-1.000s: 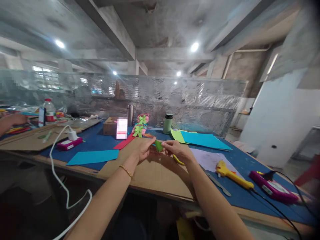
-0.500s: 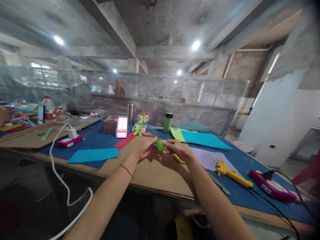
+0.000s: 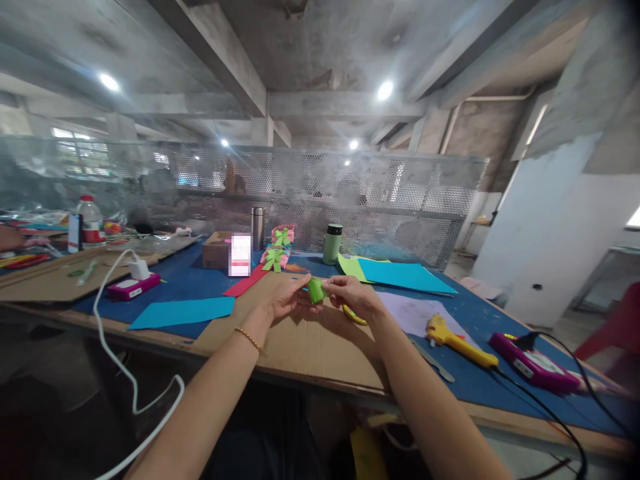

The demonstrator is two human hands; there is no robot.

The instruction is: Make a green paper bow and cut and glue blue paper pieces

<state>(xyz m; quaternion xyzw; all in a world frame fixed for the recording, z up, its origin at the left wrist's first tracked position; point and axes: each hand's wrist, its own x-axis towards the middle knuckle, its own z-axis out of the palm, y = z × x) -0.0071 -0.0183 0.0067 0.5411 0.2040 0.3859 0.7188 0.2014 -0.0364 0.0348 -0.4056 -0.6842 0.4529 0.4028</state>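
Observation:
Both my hands meet over a brown cardboard sheet [image 3: 310, 340] at the middle of the table. My left hand [image 3: 286, 299] and my right hand [image 3: 353, 296] each pinch one end of a small green folded paper piece [image 3: 316, 291], held just above the cardboard. A thin bracelet sits on my left wrist. Under my right hand lies something yellow, partly hidden.
A yellow glue gun [image 3: 453, 335], a metal ruler [image 3: 433, 363] and a magenta power strip [image 3: 534, 363] lie right. Blue paper sheets [image 3: 183, 311], a white charger cable [image 3: 131, 267], green bows [image 3: 275, 257] and two flasks [image 3: 332, 243] stand around. Another person's hand [image 3: 10, 237] shows far left.
The green piece has turned and looks rolled fatter between my fingers. My hands stayed in place. The other person's hand at far left drew back.

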